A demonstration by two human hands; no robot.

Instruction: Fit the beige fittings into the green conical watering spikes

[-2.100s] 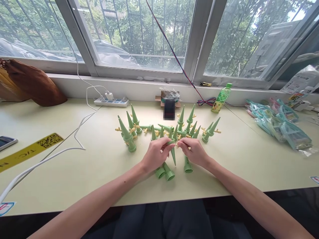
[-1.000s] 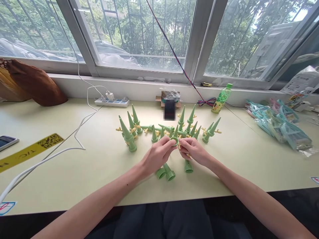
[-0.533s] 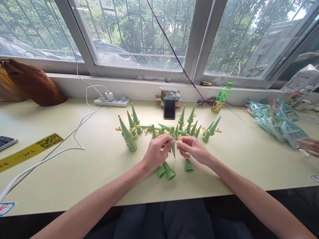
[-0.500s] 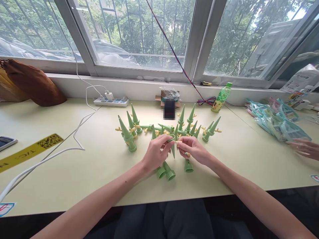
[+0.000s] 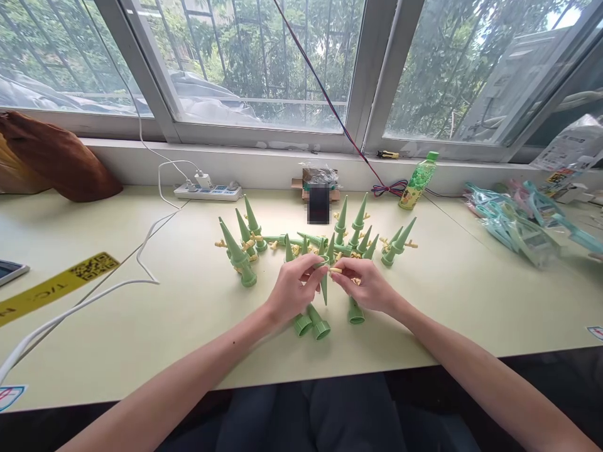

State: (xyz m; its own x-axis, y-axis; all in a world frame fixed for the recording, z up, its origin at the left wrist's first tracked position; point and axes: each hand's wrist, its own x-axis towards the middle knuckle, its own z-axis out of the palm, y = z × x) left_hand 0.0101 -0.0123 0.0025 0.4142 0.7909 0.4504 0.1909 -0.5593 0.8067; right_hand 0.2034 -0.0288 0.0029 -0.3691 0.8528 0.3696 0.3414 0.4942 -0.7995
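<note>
The left hand (image 5: 292,285) pinches a green spike (image 5: 324,292), tip down, above the table (image 5: 188,333); the right hand (image 5: 365,285) grips a yellow piece (image 5: 336,270) at the spike's side. Below lie 3 green tubes (image 5: 321,330), mouths toward the person. Clear bags (image 5: 541,251) hold teal items (image 5: 499,220); a bottle (image 5: 418,181) stands behind (fill level unclear). The brown bag (image 5: 61,157) hides its contents.
</note>
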